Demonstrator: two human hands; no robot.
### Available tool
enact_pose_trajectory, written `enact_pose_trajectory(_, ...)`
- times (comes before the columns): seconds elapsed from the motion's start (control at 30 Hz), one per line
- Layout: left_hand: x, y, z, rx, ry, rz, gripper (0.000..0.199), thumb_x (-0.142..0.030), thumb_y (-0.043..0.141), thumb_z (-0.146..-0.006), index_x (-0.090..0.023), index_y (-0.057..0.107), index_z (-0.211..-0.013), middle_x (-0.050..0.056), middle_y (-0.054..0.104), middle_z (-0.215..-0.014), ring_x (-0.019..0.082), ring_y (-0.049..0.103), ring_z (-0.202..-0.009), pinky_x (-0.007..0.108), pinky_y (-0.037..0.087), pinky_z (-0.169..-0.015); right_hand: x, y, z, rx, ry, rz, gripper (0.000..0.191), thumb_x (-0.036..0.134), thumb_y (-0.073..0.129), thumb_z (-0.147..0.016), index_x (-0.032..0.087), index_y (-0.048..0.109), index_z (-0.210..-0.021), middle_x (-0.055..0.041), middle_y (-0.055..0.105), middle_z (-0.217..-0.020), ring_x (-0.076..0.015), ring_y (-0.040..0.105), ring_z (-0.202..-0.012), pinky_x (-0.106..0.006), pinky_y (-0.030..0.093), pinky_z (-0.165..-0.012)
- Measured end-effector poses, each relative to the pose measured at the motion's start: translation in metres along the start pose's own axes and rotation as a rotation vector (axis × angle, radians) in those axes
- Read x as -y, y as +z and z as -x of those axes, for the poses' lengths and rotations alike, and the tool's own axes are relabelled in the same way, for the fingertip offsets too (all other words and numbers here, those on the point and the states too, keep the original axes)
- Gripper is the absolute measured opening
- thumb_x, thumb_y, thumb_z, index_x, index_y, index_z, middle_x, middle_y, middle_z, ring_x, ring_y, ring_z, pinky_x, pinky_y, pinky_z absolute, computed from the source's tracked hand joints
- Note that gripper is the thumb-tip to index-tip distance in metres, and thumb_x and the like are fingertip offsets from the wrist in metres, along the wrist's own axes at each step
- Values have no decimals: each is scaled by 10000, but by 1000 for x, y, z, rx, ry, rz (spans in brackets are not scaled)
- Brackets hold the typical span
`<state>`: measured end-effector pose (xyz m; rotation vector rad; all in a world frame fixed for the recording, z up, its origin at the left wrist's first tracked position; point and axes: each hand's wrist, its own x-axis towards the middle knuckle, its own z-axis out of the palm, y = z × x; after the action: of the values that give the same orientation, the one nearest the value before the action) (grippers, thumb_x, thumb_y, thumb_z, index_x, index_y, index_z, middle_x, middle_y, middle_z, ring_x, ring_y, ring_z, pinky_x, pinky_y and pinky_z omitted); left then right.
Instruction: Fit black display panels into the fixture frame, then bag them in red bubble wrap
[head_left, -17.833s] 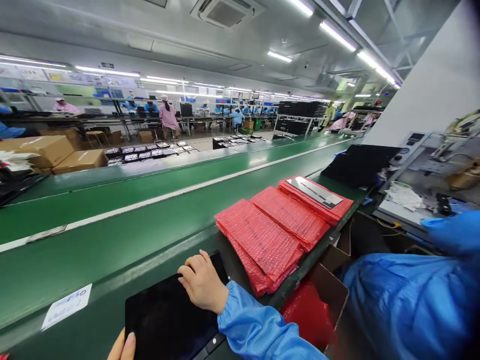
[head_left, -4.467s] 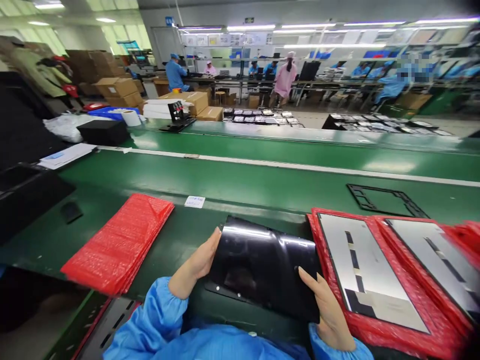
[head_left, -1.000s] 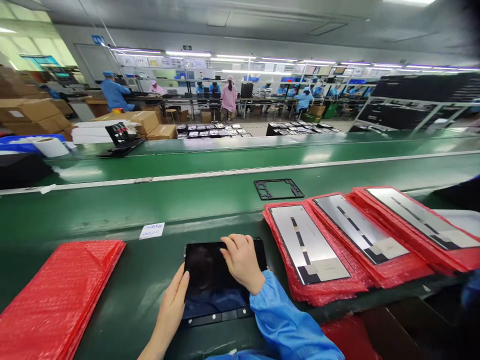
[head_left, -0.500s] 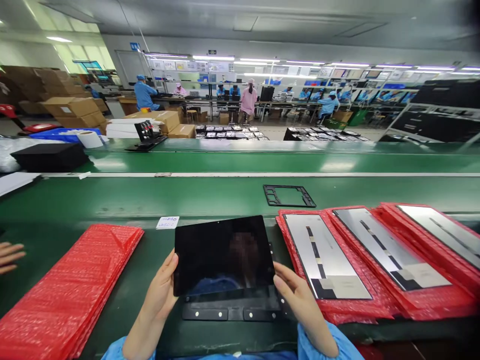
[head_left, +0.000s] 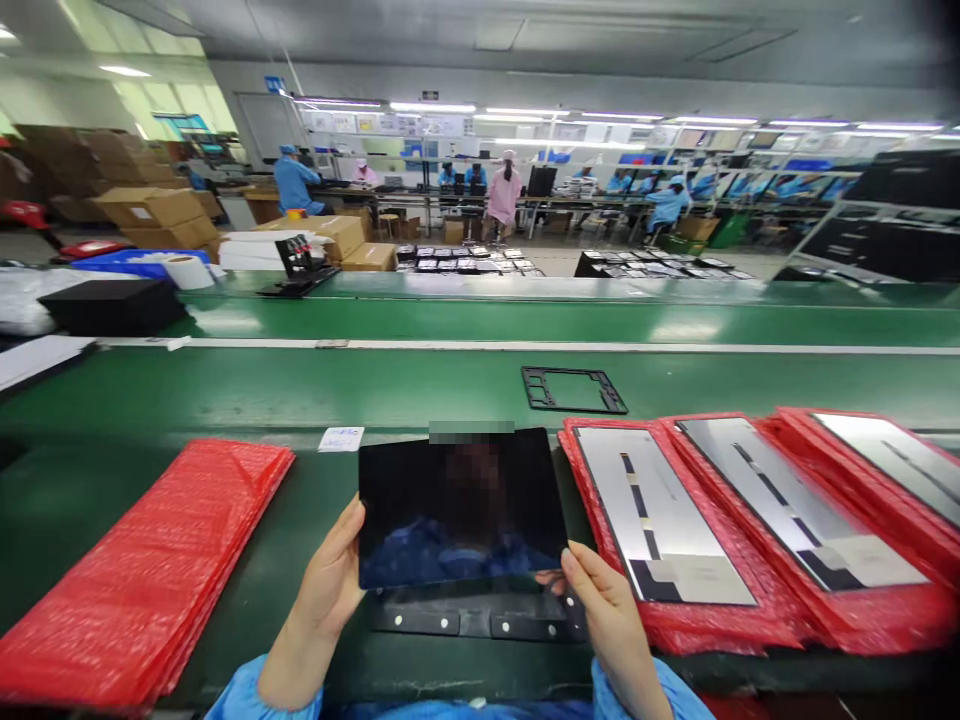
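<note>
Over the white-dotted black fixture (head_left: 435,623), our left hand (head_left: 328,580) and right hand (head_left: 611,600) hold the dark glossy panel (head_left: 461,530) by its opposite edges, its front toward us. We do best to grip only the rims, press evenly and avoid flexing it.

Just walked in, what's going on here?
A person's left hand and right hand hold a dark panel by its sides, partly hiding a black base with white dots. To the right, three silver panels lie on red bubble wrap; to the left lies a red stack. Beyond, a black frame lies on the green surface.
</note>
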<state>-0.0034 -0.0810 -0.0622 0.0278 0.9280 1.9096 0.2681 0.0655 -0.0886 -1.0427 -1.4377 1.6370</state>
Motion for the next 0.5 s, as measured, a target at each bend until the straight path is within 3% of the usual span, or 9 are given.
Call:
enact_pose_trajectory(0.17,1,19,19,103,-33,-120,365,-360,629,-844,-281,649,-1199,33,696,-1184,269,604,-1159,399,461,-1015,-10,-5,-10,-32,107,-169,392,543,783,-640,187,712,-786,-63,732,-647,-153,623,-566,-250,490,-582)
enact_pose_trajectory(0.33,3,36,28,123,33,-528,358,-381,694,-791,-167,706,-1079,88,738,-1038,283,655,-1026,404,484,-954,-12,-8,-17,10,121,-156,440,554,762,-666,167,693,-864,-72,723,-637,-148,611,-554,-242,479,-533)
enact_pose_trajectory(0.43,-1,36,29,163,270,-863,295,-374,637,-836,-162,730,-1019,76,749,-894,259,677,-868,392,532,-841,-2,-9,-18,106,130,-47,639,570,722,-704,159,581,-1171,-104,748,-800,-189,656,-604,-264,477,-485)
enact_pose_trajectory(0.5,-9,34,28,315,611,-1135,235,-292,592,-868,-215,737,-1037,76,735,-952,258,655,-929,409,525,-865,7,-12,-17,165,103,43,747,567,686,-743,172,448,-1330,-117,743,-911,-198,671,-630,-279,485,-485)
